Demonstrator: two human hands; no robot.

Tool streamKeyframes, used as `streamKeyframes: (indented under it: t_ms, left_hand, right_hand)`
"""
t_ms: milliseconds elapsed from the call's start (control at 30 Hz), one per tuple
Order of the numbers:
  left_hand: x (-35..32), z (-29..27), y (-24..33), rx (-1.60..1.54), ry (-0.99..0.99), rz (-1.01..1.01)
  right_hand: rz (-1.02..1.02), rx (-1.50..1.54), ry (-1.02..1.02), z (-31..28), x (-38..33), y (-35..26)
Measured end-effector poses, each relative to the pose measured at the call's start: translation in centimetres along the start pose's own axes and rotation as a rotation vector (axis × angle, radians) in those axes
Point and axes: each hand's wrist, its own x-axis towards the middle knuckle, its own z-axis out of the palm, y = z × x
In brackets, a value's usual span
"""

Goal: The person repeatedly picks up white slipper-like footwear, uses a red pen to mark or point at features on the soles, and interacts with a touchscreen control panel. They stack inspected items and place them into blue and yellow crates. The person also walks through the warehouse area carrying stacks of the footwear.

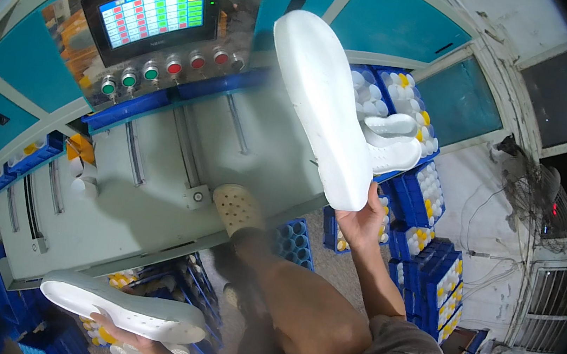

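My right hand [363, 221] is raised at the right of the machine and grips a long white shoe sole [320, 107] by its lower end. The sole tilts up to the left, its smooth side in view. Low on the left, my left hand [126, 336] holds another white shoe sole [133, 308] from underneath. This one lies nearly level, with small holes along its side wall. Part of the left fingers is hidden behind it. Beyond the raised sole, more white pieces shaped like soles [399, 156] rest by the blue crates.
A pale green machine bed [129, 222] with metal rails spans the middle; my foot in a beige clog [232, 206] rests against its edge. Behind are a lit screen [151, 12] and red and green buttons [173, 64]. Blue crates [422, 258] with white and yellow cylinders stand right.
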Motion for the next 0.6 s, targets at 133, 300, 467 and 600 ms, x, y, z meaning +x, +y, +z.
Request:
streamKeyframes:
  t_ms: [133,300,467,600]
  left_hand:
    - [0.1,-0.7,-0.1,0.086,0.139,0.051]
    - [-0.3,-0.9,-0.6,0.68,-0.083,0.415]
    - [-0.5,1.1,-0.4,0.672,0.104,0.393]
    - [-0.6,2.9,0.3,0.294,0.182,0.144]
  right_hand:
    - [0.019,-0.001,-0.027,0.0,0.0,0.2]
    - [0.022,-0.026,-0.093,0.4,0.0,0.6]
    - [-0.088,-0.158,-0.037,2.0,0.2,0.4]
    - [-0.238,-0.42,-0.007,3.5,0.0,0.1]
